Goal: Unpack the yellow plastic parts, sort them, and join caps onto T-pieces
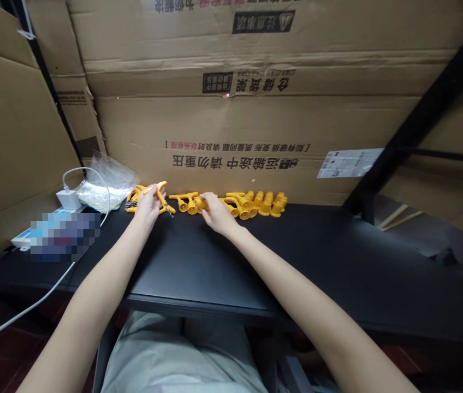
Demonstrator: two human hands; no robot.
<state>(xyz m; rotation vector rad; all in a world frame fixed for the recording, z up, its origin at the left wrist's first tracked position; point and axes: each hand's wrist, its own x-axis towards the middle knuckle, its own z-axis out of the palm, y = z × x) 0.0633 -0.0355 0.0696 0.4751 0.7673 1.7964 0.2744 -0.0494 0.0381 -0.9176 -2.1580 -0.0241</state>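
Observation:
My left hand [148, 203] is closed on an orange plastic handle [160, 192] with a forked top, held at the left end of the row. A thin metal chain [170, 212] hangs beside it. More orange handles [132, 209] with chains lie just under and left of this hand. Over the middle of the row, my right hand [218, 214] pinches a yellow plastic piece with a flared end [200, 204], partly hidden by the fingers. Similar yellow flared pieces [193, 207] lie to its left. Others [244, 210] sit to its right, beside several short yellow caps [266, 203].
The black tabletop [199, 267] backs onto an upright cardboard sheet [223, 120]. At the left are a clear plastic bag [102, 185], a white charger [69, 199] on a power strip [22, 237], and a white cable [53, 289]. A black metal post [403, 125] slants at the right.

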